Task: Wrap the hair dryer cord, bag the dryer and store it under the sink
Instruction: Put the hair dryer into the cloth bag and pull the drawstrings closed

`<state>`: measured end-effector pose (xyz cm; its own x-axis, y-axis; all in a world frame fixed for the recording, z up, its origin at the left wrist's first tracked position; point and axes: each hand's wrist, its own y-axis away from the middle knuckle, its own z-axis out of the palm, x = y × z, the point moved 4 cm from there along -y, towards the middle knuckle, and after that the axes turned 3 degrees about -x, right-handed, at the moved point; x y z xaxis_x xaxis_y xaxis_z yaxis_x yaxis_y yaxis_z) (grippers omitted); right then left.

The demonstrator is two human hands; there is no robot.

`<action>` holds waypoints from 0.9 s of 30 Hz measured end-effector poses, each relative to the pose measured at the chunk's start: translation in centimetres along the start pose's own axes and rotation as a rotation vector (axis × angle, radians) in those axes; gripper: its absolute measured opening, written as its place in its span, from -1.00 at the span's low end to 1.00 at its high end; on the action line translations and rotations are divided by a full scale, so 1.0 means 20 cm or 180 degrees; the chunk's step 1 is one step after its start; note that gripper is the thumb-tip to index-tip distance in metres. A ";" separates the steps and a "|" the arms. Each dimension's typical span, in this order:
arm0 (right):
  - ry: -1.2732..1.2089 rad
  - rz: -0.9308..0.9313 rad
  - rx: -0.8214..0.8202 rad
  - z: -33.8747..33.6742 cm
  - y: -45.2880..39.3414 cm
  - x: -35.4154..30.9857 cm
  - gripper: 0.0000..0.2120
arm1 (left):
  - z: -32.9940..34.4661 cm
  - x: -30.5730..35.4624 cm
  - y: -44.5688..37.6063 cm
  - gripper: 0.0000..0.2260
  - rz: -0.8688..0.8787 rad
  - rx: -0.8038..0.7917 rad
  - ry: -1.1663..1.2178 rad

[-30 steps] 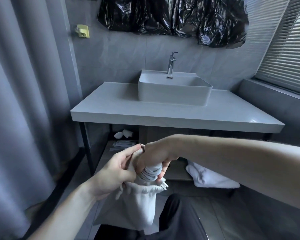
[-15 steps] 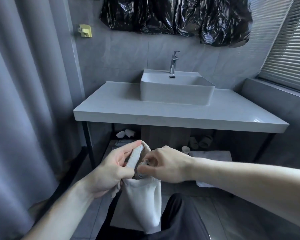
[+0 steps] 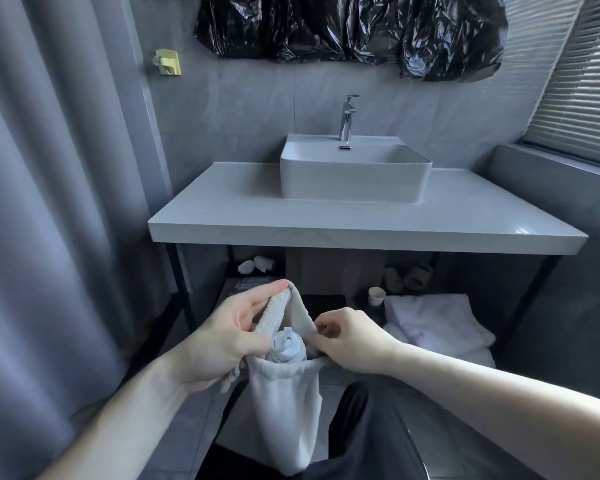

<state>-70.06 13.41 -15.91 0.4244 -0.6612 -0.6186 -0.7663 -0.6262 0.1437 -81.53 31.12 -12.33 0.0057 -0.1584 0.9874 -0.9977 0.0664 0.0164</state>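
A white drawstring bag (image 3: 284, 410) hangs in front of me, low in the middle of the view. The pale hair dryer (image 3: 287, 348) sits inside it, only its top end showing in the bag's mouth; the cord is hidden. My left hand (image 3: 226, 341) pinches the bag's left rim and holds the far flap up. My right hand (image 3: 350, 337) grips the right rim, so the mouth is held apart. The white sink (image 3: 354, 174) stands on the grey counter (image 3: 222, 216) ahead, with an open shelf (image 3: 232, 289) beneath it.
Under the counter lie folded white towels (image 3: 437, 323), a small cup (image 3: 376, 295), rolled items (image 3: 257, 265) and grey slippers (image 3: 409, 275). Black metal legs (image 3: 182, 299) frame the shelf. A grey curtain (image 3: 49, 202) hangs at left. My dark trouser leg (image 3: 361, 445) is below the bag.
My right hand has let go of the dryer, which has sunk into the bag, and has moved to the bag's right rim. The bag's mouth is now spread wider.
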 end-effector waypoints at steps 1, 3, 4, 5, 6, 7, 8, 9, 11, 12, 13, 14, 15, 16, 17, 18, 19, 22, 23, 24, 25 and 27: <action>-0.0076 0.0053 0.0030 -0.02 -0.01 0.00 -0.74 | -0.01 0.00 0.00 -0.13 0.0006 0.0029 -0.0042; -0.0345 0.0195 0.0058 -0.06 -0.01 0.00 -0.75 | -0.02 0.01 0.01 -0.10 -0.0010 0.0092 -0.0154; -0.0393 0.0231 0.0120 -0.10 -0.01 0.00 -0.78 | -0.03 0.02 0.01 -0.09 -0.0030 0.0118 -0.0229; -0.0359 0.0203 0.0248 -0.15 0.00 -0.01 -0.81 | -0.04 0.02 0.01 -0.09 -0.0045 0.0129 -0.0310; -0.0293 0.0123 0.0426 -0.21 0.02 -0.02 -0.82 | -0.05 0.04 0.01 -0.11 -0.0072 0.0148 -0.0404; -0.0233 0.0013 0.0594 -0.28 0.03 -0.03 -0.82 | -0.05 0.05 0.01 -0.15 -0.0109 0.0147 -0.0481; -0.0165 -0.0112 0.0712 -0.35 0.06 -0.06 -0.81 | -0.04 0.07 0.01 -0.19 -0.0160 0.0138 -0.0591; -0.0097 -0.0225 0.0787 -0.41 0.08 -0.08 -0.81 | -0.04 0.09 0.01 -0.21 -0.0177 0.0126 -0.0700; -0.0080 -0.0385 0.0916 -0.49 0.11 -0.11 -0.78 | -0.04 0.13 0.02 -0.20 -0.0165 0.0069 -0.0750; -0.0104 -0.0446 0.0987 -0.51 0.12 -0.12 -0.74 | -0.05 0.16 0.02 -0.21 -0.0150 0.0108 -0.0660; -0.0128 -0.0482 0.1052 -0.52 0.12 -0.13 -0.71 | -0.06 0.17 0.00 -0.24 -0.0138 0.0195 -0.0565; -0.0138 -0.0487 0.1101 -0.53 0.12 -0.14 -0.70 | -0.07 0.18 -0.02 -0.26 -0.0150 0.0282 -0.0535; -0.0152 -0.0486 0.1133 -0.54 0.11 -0.14 -0.70 | -0.07 0.18 -0.03 -0.28 -0.0171 0.0328 -0.0517; -0.0177 -0.0506 0.1172 -0.55 0.12 -0.14 -0.71 | -0.06 0.18 -0.04 -0.29 -0.0208 0.0323 -0.0496; -0.0215 -0.0533 0.1218 -0.56 0.11 -0.15 -0.73 | -0.04 0.18 -0.04 -0.29 -0.0258 0.0281 -0.0443; -0.0272 -0.0535 0.1247 -0.56 0.11 -0.14 -0.74 | -0.01 0.18 -0.02 -0.30 -0.0291 0.0193 -0.0433; -0.0351 -0.0510 0.1248 -0.56 0.11 -0.13 -0.76 | 0.02 0.18 0.00 -0.31 -0.0293 0.0098 -0.0441; -0.0590 -0.0452 0.1084 -0.51 0.10 -0.10 -0.79 | 0.08 0.18 0.06 -0.40 -0.0234 -0.0231 -0.0312; -0.0597 -0.0473 0.0985 -0.50 0.10 -0.10 -0.79 | 0.09 0.16 0.08 -0.45 -0.0247 -0.0394 -0.0241; -0.0565 -0.0535 0.0887 -0.49 0.11 -0.10 -0.78 | 0.10 0.14 0.09 -0.51 -0.0252 -0.0543 -0.0286; -0.0490 -0.0617 0.0793 -0.47 0.12 -0.11 -0.76 | 0.10 0.12 0.10 -0.56 -0.0255 -0.0640 -0.0393; -0.0292 -0.0780 0.0585 -0.44 0.16 -0.14 -0.76 | 0.08 0.09 0.10 -0.67 -0.0299 -0.0695 -0.0568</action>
<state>-69.39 9.62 -6.96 0.5683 -0.4548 -0.6857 -0.7245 -0.6715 -0.1551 -83.62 29.37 -10.78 0.0658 -0.3434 0.9369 -0.9550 0.2506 0.1590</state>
